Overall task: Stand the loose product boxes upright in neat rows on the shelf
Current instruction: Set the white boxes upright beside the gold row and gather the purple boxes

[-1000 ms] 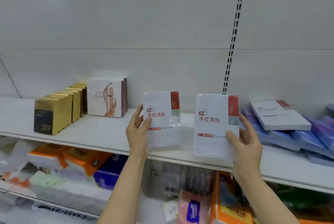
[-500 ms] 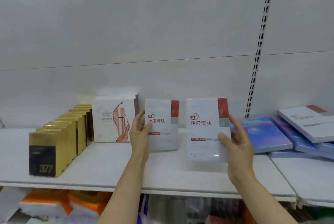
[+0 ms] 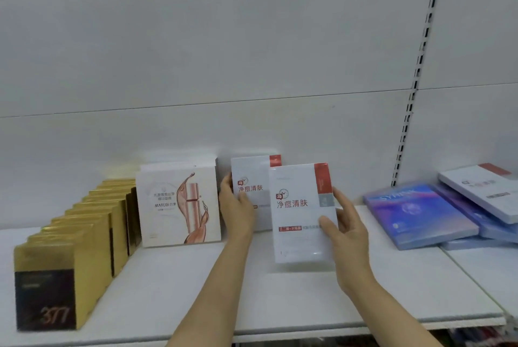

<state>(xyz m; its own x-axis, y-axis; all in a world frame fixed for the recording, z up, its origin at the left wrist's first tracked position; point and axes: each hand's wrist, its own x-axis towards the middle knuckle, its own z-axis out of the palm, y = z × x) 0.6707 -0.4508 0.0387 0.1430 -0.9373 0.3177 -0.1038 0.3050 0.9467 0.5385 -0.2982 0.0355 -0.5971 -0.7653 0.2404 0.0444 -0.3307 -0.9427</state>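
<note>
While upright: box (image 3: 301,212) in R hand (image 3: 346,234)

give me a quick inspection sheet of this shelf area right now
surface: white shelf, bare patches at front.
job's things: two white red-cornered boxes upright; rear box stands near the back, front box overlaps it.
clutter: gold boxes in an upright row; white bottle-print boxes upright; blue boxes and one more white box lying flat at right.
grippers: left hand holds rear box; right hand holds front box.
cables: nothing seen.
surroundings: white back panel, slotted upright.
</note>
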